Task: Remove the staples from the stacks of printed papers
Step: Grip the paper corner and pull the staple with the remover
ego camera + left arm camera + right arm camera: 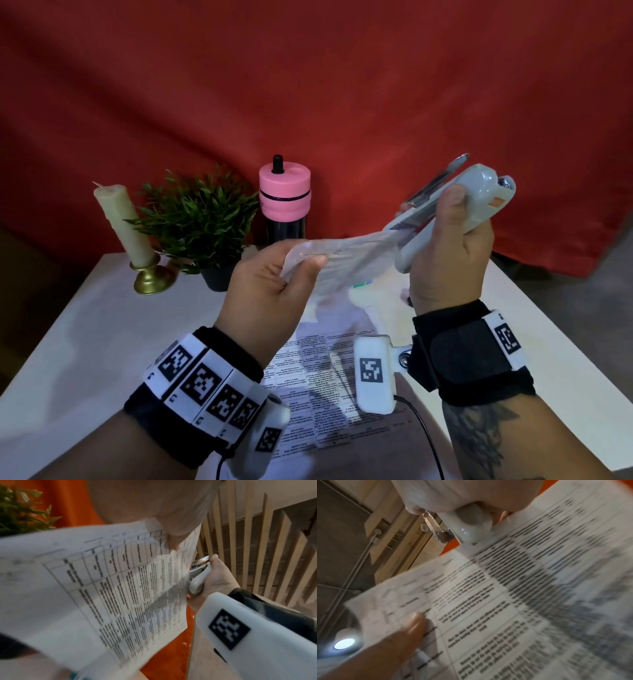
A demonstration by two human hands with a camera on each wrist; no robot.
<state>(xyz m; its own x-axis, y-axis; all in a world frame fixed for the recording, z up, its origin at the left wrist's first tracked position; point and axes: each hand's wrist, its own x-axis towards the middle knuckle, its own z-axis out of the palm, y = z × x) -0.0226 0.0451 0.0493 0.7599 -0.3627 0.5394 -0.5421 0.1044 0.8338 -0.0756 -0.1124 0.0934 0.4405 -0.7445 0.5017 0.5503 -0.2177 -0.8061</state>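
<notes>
Above the white bench point(102, 325), the left hand point(270, 294) pinches one end of a stack of printed papers point(346, 257) held in the air, thumb on top. The right hand point(448, 260) grips a grey stapler point(455, 212) closed over the stack's far end — the staple itself is too blurred to see. More printed sheets point(325, 383) lie flat on the bench below.

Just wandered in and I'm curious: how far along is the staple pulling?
Done: cannot tell; no pulled staples show. In hand: the left hand holds up a paper stack while the right hand works a stapler at its corner. Left: printed sheets lie on the table.
</notes>
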